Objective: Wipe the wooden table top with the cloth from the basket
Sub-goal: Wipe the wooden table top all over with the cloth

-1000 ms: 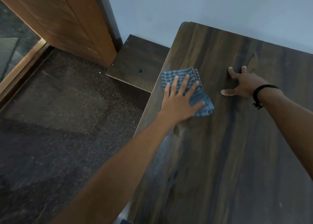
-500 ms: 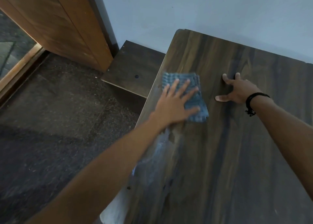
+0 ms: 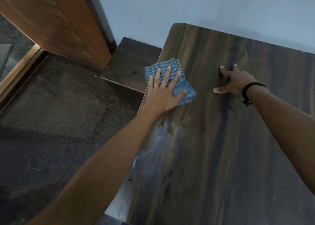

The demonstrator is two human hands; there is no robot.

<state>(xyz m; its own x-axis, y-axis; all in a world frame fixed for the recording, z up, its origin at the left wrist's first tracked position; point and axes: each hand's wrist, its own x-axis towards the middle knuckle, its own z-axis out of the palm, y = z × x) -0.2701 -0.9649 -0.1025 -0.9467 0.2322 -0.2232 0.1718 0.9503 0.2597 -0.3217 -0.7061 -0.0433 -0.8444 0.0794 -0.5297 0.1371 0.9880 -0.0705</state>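
Left hand (image 3: 162, 95), fingers spread flat, presses the folded cloth (image 3: 185, 90) onto the desk (image 3: 221, 148) by its left edge. Right hand (image 3: 237, 83) rests splayed on the wood nearby. Wiping well likely means even pressure and overlapping strokes, reaching the pale smear (image 3: 158, 139) nearer the person.

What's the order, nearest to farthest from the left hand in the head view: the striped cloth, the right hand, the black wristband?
1. Striped cloth: directly under the left hand, at the left edge of the table top.
2. Right hand: resting on the wood, off to the right.
3. Black wristband: on the right wrist, just beyond that hand.
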